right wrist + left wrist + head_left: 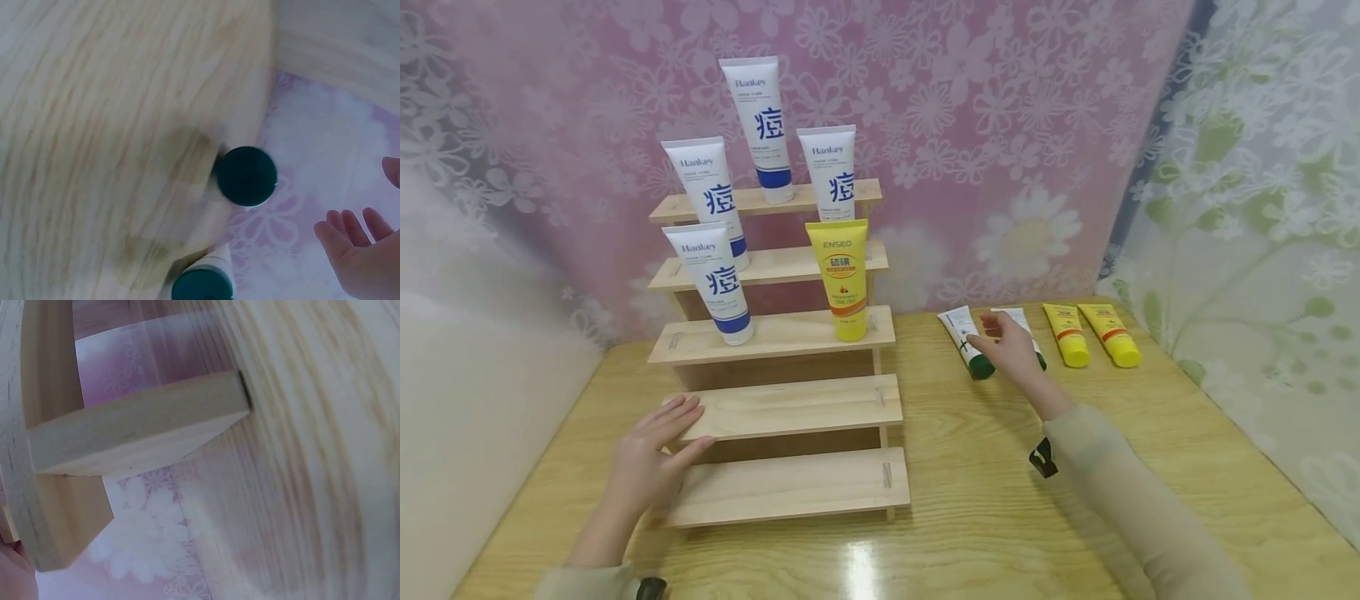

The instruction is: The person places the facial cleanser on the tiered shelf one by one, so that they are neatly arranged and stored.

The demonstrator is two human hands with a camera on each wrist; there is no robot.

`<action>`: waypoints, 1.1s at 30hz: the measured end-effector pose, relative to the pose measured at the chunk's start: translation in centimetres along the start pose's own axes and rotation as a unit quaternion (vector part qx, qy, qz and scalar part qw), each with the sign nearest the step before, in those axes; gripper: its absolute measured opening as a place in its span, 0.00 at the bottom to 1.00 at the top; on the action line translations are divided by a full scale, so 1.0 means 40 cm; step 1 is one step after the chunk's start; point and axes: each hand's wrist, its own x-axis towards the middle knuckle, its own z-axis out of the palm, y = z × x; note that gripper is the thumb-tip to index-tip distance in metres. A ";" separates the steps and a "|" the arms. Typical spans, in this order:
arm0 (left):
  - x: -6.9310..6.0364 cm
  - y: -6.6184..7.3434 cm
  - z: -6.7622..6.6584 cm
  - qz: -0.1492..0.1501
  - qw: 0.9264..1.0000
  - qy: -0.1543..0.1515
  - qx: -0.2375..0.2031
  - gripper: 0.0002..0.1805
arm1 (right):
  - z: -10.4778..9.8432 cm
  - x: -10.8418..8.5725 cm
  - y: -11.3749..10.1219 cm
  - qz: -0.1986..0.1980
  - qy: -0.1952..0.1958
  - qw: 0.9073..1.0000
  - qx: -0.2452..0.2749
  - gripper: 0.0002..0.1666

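In the head view my right hand (1013, 353) hovers over two white tubes with dark green caps. Its thumb and fingers are apart, and nothing is between them. The left green-capped tube (958, 331) lies flat on the table; my hand partly covers the other green-capped tube (1017, 316). From the right wrist, the green caps (247, 176) show clear of the right hand (369, 256). My left hand (643, 458) rests on the left end of a wooden tiered rack (797, 408), its fingers on the second-lowest step. Only a sliver of that hand (15, 578) shows in the left wrist view.
White tubes with blue bands (718, 283) and a yellow tube (842, 283) stand on the rack's upper steps. Two more yellow tubes (1066, 333) lie at the table's back right. Flowered cloth (940, 167) hangs behind the wooden table (970, 500).
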 end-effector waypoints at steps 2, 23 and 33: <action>0.000 0.000 0.002 0.002 1.000 0.003 0.001 0.26 | 0.002 0.015 0.015 0.010 -0.007 1.000 -0.015 0.30; 0.006 0.004 0.006 0.017 1.000 0.008 0.004 0.26 | 0.022 0.134 0.099 0.061 -0.084 0.980 -0.169 0.30; 0.002 -0.002 0.004 0.015 1.000 0.008 0.003 0.26 | 0.038 0.184 0.129 0.086 -0.122 0.977 -0.151 0.29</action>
